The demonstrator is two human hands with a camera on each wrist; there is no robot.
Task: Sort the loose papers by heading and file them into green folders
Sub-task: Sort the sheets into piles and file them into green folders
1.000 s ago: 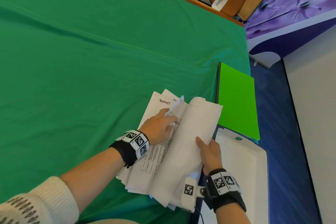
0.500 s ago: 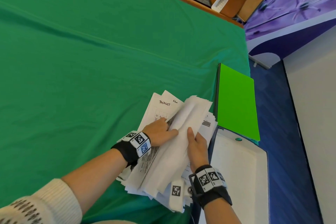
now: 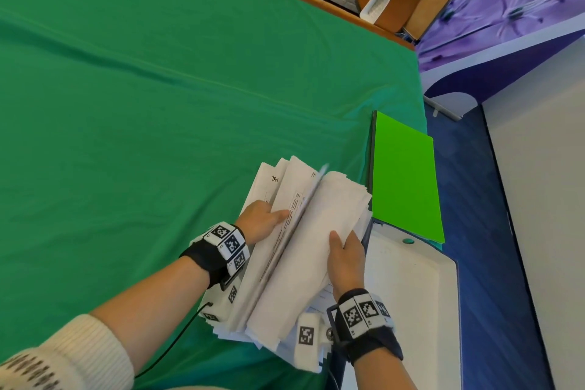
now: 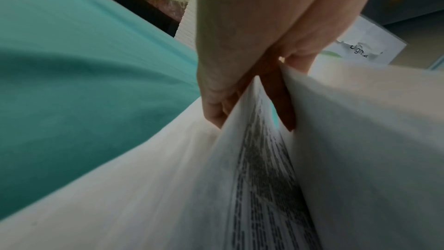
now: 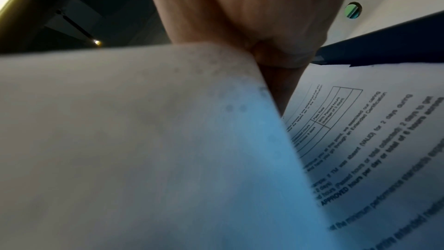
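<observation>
The big green cloth [image 3: 142, 104] covers your table, and it has soft wrinkles in it. At the right edge sits a white tray [image 3: 421, 310], and past it lies the green folder [image 3: 405, 180], flat and closed, partly hanging over the table's edge. The pile of loose papers [image 3: 304, 247] lies in front of you, just beside the folder and the tray, with its corners fanned out and not lined up. Your right hand [image 3: 345, 256] holds a thick bunch of sheets lifted up and bent over, with your thumb on top and your fingers tucked under. Your left hand [image 3: 261, 220] pinches a few sheets on the other side of the gap; the left wrist view shows a page of print between your thumb and fingers. It looks like you are flipping through to read the headings, so no sorting is done yet. Be careful here. The pile is messy, so if you let go fast, sheets could slide off the table on the right. If you pull hard, a thin page could rip or crease. The bent bunch could also flop back and hide the heading you want.
</observation>
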